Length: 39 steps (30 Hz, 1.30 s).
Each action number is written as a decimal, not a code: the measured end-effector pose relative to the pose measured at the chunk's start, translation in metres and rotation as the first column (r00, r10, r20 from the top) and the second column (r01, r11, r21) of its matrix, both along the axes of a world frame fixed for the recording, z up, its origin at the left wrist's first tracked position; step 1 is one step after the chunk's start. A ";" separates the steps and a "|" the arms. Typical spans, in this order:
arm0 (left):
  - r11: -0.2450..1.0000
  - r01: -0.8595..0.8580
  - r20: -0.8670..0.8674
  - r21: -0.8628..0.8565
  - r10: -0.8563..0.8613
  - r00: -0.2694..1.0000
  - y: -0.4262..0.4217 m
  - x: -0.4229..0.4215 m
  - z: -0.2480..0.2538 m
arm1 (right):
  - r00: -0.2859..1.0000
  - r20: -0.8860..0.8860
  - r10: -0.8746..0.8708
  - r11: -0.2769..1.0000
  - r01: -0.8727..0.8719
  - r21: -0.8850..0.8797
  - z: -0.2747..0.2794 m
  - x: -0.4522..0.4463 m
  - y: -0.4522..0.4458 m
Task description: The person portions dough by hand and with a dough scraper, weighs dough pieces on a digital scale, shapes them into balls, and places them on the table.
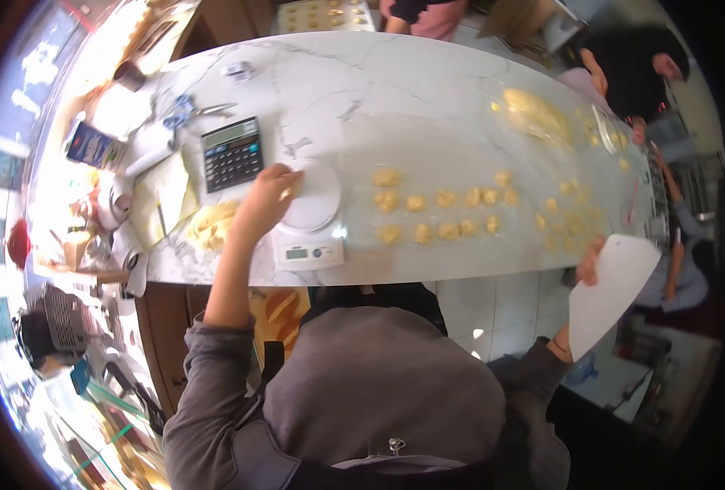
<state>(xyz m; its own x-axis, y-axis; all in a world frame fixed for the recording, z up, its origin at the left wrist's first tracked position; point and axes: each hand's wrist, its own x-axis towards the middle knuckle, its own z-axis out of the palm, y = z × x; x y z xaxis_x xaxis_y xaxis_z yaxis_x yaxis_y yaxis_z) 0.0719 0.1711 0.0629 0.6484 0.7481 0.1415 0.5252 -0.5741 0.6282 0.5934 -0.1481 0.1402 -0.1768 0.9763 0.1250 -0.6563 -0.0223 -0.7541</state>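
My left hand [266, 200] is over the left side of the round white plate of a kitchen scale [309, 255]. Its fingers are pinched together on what looks like a small bit of pale dough [289, 193]. To the left of that wrist lies a heap of yellowish dough [213, 226]. Off the table's front edge at right, my right hand [589, 263] grips a large white flat dough scraper [614, 290], which hides part of the hand. Small dough pieces [449, 231] sit in loose rows to the right of the scale.
A calculator [232, 153] lies behind my left hand, with scissors [214, 109] farther back. A larger dough mass [534, 117] under plastic is at the back right, and more dough bits [571, 220] are scattered nearby. Other people [636, 73] stand around the marble table [428, 73].
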 end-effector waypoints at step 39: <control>0.971 -0.067 -0.031 0.227 0.076 0.997 -0.221 0.355 -0.039 | 0.914 -0.333 -0.233 0.900 0.073 -0.431 -0.076 -0.032 -0.001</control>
